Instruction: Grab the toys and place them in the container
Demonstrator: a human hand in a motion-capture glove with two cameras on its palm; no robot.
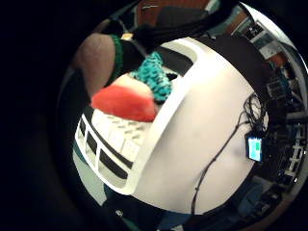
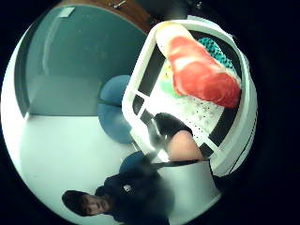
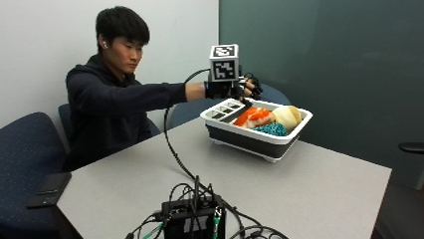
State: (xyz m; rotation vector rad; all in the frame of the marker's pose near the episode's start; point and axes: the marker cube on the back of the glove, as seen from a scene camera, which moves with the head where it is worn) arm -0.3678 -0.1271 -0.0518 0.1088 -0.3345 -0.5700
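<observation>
Your bench (image 3: pixel 318 184) is the biggest thing here, a pale grey top with the container (image 3: pixel 255 134) standing on its far half, well apart from the black box with cables (image 3: pixel 192 219) at the near edge. The container is a white-rimmed tub with a dark wall and slotted compartments at the end nearest you.

Inside it lie the toys: a red-and-orange one (image 3: pixel 252 117) against the slotted end, a cream round one (image 3: pixel 288 117) beside it at the far side, and a teal knitted one (image 3: pixel 270 129) along the near wall. From the palm views the red toy (image 1: pixel 125 103) rests on the white perforated floor, touching the teal one (image 1: pixel 156 77).

Your gloved hand (image 3: pixel 232 89) hangs just above the container's slotted end (over the rim, not inside it), arm stretched out from your shoulder. The fingers point down toward the tub and look loosely curled; nothing shows between them, and the toys all lie below, apart from the palm. So the hand reads as released, holding nothing.

A dark phone (image 3: pixel 46 189) lies on the chair seat by the bench's corner.
</observation>
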